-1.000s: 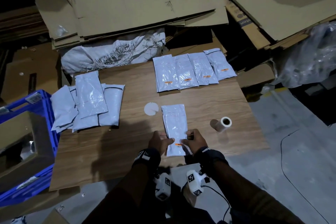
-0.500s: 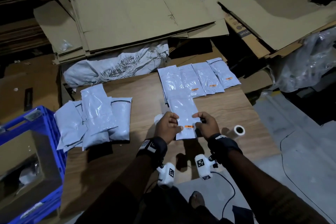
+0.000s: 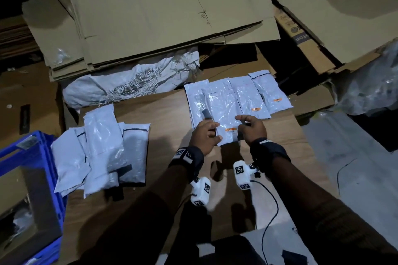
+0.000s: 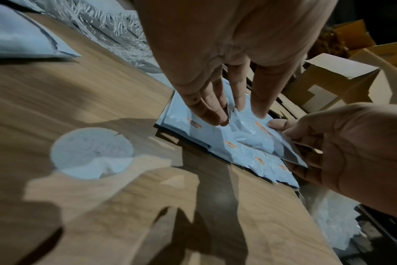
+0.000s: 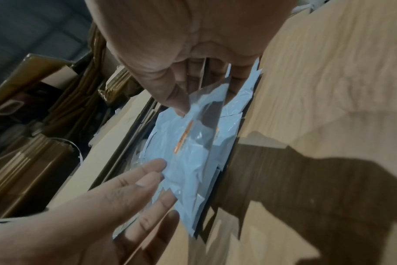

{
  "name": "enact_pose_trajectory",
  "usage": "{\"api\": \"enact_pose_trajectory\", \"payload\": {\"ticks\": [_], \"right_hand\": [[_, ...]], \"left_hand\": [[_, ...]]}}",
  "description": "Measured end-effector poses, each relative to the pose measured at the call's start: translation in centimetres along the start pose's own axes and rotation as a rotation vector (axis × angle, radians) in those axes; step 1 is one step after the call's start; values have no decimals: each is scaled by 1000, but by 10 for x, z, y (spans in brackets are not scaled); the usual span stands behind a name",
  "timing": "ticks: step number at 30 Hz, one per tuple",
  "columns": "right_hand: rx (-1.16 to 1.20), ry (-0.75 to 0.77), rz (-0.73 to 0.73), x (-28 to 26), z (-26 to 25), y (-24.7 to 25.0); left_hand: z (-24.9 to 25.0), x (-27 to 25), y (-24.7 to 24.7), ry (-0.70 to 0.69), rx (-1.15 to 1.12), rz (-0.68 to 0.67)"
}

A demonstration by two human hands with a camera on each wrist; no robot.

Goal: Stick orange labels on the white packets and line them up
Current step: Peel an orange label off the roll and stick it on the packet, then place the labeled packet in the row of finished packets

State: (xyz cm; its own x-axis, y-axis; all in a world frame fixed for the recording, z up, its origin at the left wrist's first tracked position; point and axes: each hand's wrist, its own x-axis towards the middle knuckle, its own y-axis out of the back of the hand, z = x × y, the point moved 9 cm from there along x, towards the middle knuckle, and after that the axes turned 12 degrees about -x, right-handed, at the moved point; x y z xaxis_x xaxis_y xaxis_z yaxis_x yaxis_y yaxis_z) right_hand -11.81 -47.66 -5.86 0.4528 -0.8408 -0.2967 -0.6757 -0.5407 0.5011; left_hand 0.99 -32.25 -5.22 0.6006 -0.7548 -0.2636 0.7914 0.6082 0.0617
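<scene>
I note left hand (image 3: 204, 135) and right hand (image 3: 252, 129) pinching labelled packet (image 3: 224, 114) | over far-right packet row (image 3: 258, 97) | wooden table (image 3: 163, 118).

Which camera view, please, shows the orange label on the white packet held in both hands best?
The head view: the orange label faces the camera on the white packet, between both hands. The right wrist view shows it edge-on as a sliver; in the left wrist view several labels blur together.
</scene>
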Motion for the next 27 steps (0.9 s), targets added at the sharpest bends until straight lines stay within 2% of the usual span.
{"api": "enact_pose_trajectory", "payload": {"ticks": [5, 10, 13, 17, 22, 27], "right_hand": [[-55, -10, -81, 47, -2, -7], [-141, 42, -153, 81, 6, -21], [-277, 59, -180, 93, 11, -27], [-489, 82, -252, 88, 8, -31], [-556, 145, -102, 70, 5, -26], [-669, 193, -224, 60, 15, -44]], "left_hand": [[-7, 49, -12, 76, 62, 25], [-13, 79, -24, 60, 137, 40], [-19, 88, -29, 69, 189, 35], [-30, 91, -29, 63, 288, 49], [-38, 87, -26, 21, 357, 60], [-39, 94, -33, 32, 400, -9]]}}
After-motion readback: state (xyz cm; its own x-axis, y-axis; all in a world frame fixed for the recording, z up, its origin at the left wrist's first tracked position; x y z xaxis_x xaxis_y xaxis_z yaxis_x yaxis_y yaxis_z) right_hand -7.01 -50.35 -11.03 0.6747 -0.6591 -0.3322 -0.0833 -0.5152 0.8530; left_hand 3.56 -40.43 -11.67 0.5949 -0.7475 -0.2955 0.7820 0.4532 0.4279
